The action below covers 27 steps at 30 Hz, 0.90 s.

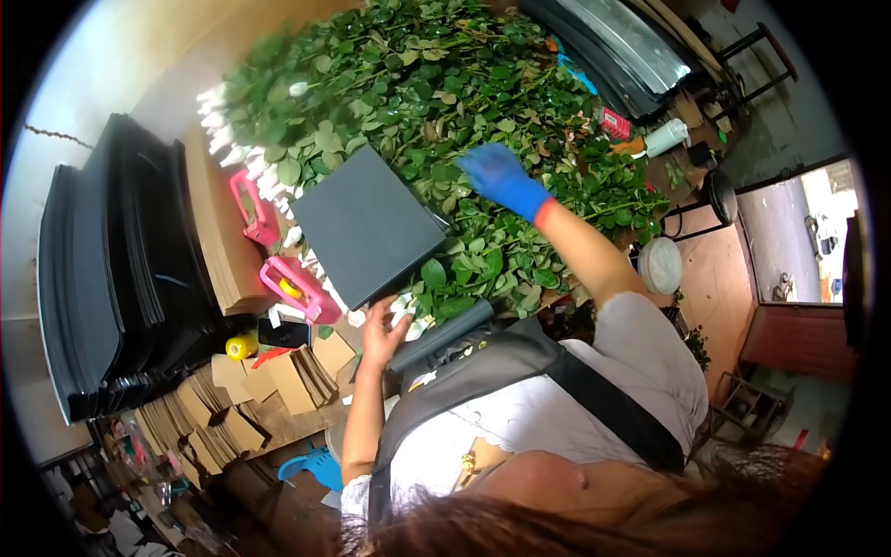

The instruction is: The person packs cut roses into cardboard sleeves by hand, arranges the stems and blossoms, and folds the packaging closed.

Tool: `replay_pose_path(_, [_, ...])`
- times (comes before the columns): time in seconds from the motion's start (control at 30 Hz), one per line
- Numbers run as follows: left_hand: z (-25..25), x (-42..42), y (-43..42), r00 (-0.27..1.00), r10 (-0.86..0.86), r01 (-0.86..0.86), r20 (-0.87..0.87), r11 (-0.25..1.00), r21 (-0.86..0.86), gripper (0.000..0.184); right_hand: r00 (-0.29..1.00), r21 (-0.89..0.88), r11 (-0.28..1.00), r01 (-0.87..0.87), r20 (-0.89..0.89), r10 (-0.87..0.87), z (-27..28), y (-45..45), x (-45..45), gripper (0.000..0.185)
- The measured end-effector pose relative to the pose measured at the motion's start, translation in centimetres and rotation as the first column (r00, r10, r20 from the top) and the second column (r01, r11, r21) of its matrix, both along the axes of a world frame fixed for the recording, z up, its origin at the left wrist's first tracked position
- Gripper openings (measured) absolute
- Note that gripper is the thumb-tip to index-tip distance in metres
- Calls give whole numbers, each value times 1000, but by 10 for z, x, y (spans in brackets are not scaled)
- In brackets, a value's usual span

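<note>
My bare left hand (pixel 381 336) is at the near corner of a dark grey sheet (pixel 371 227), beside white flower buds (pixel 406 304). Its thumb and fingers are apart; whether it grips a bud or the sheet's edge is not clear. The sheet lies tilted over a large heap of leafy green rose stems (pixel 418 84), whose white heads point left. My right hand (pixel 501 176), in a blue glove, is stretched out over the leaves, slightly blurred, with no stem visible in it. Against my apron rests a rolled dark sheet (pixel 445 336).
Pink tape dispensers (pixel 302 290), a phone (pixel 284 332), a yellow roll (pixel 241 346) and cardboard pieces (pixel 302 381) lie at left. Stacks of black sheets (pixel 111 269) stand behind them. A white bottle (pixel 665 137) is at the right; a white bucket (pixel 660 265) stands below it.
</note>
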<state>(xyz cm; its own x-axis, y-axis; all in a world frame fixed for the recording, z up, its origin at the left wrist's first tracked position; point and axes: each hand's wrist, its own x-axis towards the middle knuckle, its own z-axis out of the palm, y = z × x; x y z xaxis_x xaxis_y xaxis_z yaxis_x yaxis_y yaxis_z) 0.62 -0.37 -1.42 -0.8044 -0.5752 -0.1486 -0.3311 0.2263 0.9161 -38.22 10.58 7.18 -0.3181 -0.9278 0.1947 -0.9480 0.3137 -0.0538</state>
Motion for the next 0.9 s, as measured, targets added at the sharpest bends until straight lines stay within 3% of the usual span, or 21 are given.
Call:
replay_pose_path(0.03, [3,-1,0,1000,0,0,2,999,43,53,998,-113,992,-51,-40,46,-11,-21,0,28])
replay_pose_path(0.13, [6,-3,0,999,0,-4,35,994,108,50,977,170,985,-24,-203,59,-61,-65,-12,27])
replay_pose_path(0.17, [6,-2,-1,1000,-5,2,23,995,97,49,995,145,989,-27,-89,40,-62,-69,-17,27])
replay_pose_path(0.23, [1,0,-2,999,-25,24,32,999,39,49,990,109,994,-29,139,14,-23,-67,-16,28])
replay_pose_path(0.33, [12,-4,2,1000,14,-13,-7,998,67,49,998,-46,998,44,38,-42,60,-41,-25,27])
replay_pose_path(0.43, [10,-4,6,999,38,-35,-24,991,129,49,974,-259,965,49,-201,-104,61,-8,-62,26])
replay_pose_path(0.47, [6,-3,7,999,42,-39,-18,989,146,49,983,-95,983,154,-87,-163,60,-2,-77,28])
replay_pose_path(0.57, [-3,-4,3,1000,17,-15,-17,995,98,49,999,-416,909,31,-26,-46,99,12,-70,35])
replay_pose_path(0.6, [1,-3,4,1000,22,-20,-16,994,107,49,995,-470,882,5,-87,-52,106,14,-66,39])
replay_pose_path(0.73, [-3,-1,1,999,30,-32,12,982,186,49,998,-472,879,62,48,-45,126,-10,-57,36])
replay_pose_path(0.8, [-14,2,0,999,29,-34,24,978,206,51,1000,-499,866,-24,-30,10,137,-45,-77,34])
replay_pose_path(0.83, [-17,3,1,999,33,-35,15,978,206,52,992,-462,887,-4,-112,-54,152,-68,-83,33])
replay_pose_path(0.87, [-20,5,1,999,40,-40,5,978,206,52,920,-553,826,-105,-370,-131,145,-96,-103,27])
replay_pose_path(0.9, [-21,5,1,999,50,-47,-8,978,205,52,863,-526,848,-65,-457,-217,142,-109,-97,26])
